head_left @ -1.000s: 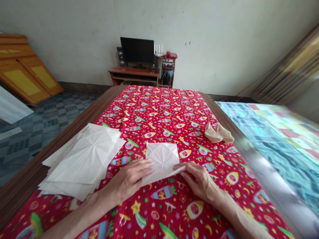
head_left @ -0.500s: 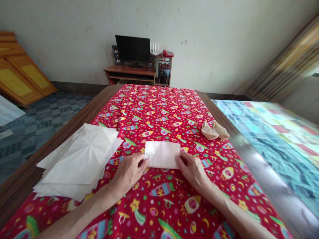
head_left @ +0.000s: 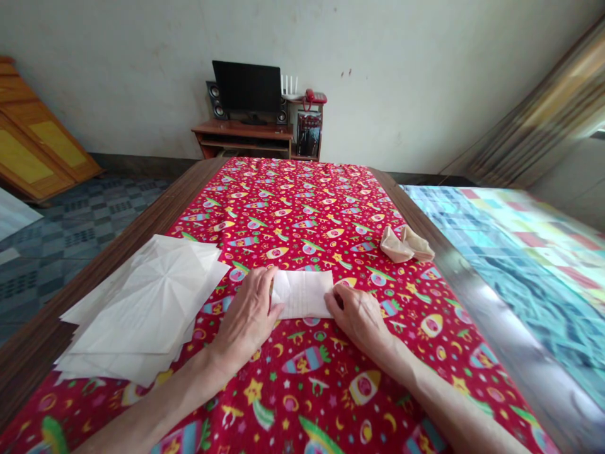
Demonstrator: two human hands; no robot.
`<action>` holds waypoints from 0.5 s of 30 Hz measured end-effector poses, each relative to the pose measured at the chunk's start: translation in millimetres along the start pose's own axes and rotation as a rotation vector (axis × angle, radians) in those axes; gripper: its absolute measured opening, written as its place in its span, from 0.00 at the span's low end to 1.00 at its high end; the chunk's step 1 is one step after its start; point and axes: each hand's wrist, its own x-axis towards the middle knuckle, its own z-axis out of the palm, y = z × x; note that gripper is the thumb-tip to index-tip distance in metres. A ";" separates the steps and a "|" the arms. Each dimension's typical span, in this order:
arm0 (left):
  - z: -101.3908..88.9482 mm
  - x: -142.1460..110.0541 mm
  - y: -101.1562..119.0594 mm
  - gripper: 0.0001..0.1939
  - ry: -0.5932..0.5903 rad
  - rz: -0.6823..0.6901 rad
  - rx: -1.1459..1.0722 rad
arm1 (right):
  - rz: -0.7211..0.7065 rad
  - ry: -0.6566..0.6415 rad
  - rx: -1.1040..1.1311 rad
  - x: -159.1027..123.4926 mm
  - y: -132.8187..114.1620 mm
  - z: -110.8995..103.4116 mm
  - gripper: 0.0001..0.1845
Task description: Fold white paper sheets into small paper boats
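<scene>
A small folded white paper lies on the red patterned cloth between my hands. My left hand grips its left edge, thumb at the lower corner and fingers over the upper one. At the right edge my right hand pinches the paper with curled fingers. Crease lines run down the paper's middle. To the left is a stack of white paper sheets, the top one marked with creases fanning from a centre. Two folded paper shapes stand touching each other at the right.
The red cloth covers most of a dark wooden table. Beyond it a small desk bears a monitor, speakers and a red telephone. A bed adjoins on the right; a wooden cabinet stands far left.
My left hand has rolled over, its fingers now reaching up to the paper's top left corner. The right hand's fingers have curled more at the right edge. The view has shifted slightly.
</scene>
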 end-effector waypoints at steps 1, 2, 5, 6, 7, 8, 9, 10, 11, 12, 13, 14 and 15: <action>0.3 0.2 1.3 0.27 0.026 0.065 -0.009 | -0.007 0.003 0.002 0.4 0.4 0.1 0.14; 0.4 0.3 3.1 0.28 0.013 0.149 -0.014 | -0.014 0.007 0.005 0.6 0.7 0.2 0.15; 2.4 -0.8 11.3 0.28 -0.145 0.370 -0.025 | -0.028 0.006 0.013 0.7 1.2 -0.1 0.15; 4.1 -1.8 14.4 0.27 -0.187 0.405 -0.029 | -0.028 0.002 0.013 0.7 1.0 -0.3 0.15; 6.4 -3.2 17.3 0.26 -0.211 0.419 -0.033 | -0.027 -0.005 0.010 0.7 0.8 -0.7 0.15; 8.9 -4.7 19.8 0.24 -0.221 0.415 -0.035 | -0.025 -0.013 0.007 0.7 0.5 -1.2 0.15; 11.4 -6.3 21.7 0.23 -0.223 0.410 -0.036 | -0.023 -0.021 0.003 0.8 0.2 -1.6 0.15; 13.6 -7.8 23.2 0.22 -0.220 0.408 -0.036 | -0.019 -0.027 -0.001 0.9 -0.1 -2.1 0.15; 15.0 -9.2 24.3 0.22 -0.219 0.409 -0.035 | -0.016 -0.032 -0.005 1.1 -0.4 -2.5 0.15; 15.7 -10.3 25.0 0.22 -0.220 0.411 -0.034 | -0.015 -0.034 -0.007 1.2 -0.7 -2.9 0.15; 15.6 -11.1 25.5 0.22 -0.222 0.414 -0.034 | -0.013 -0.034 -0.007 1.5 -1.0 -3.1 0.15; 14.7 -11.6 26.0 0.22 -0.226 0.420 -0.033 | -0.010 -0.034 -0.007 1.7 -1.3 -3.3 0.15; 13.4 -11.8 26.4 0.23 -0.233 0.426 -0.033 | -0.008 -0.034 -0.005 1.9 -1.5 -3.4 0.15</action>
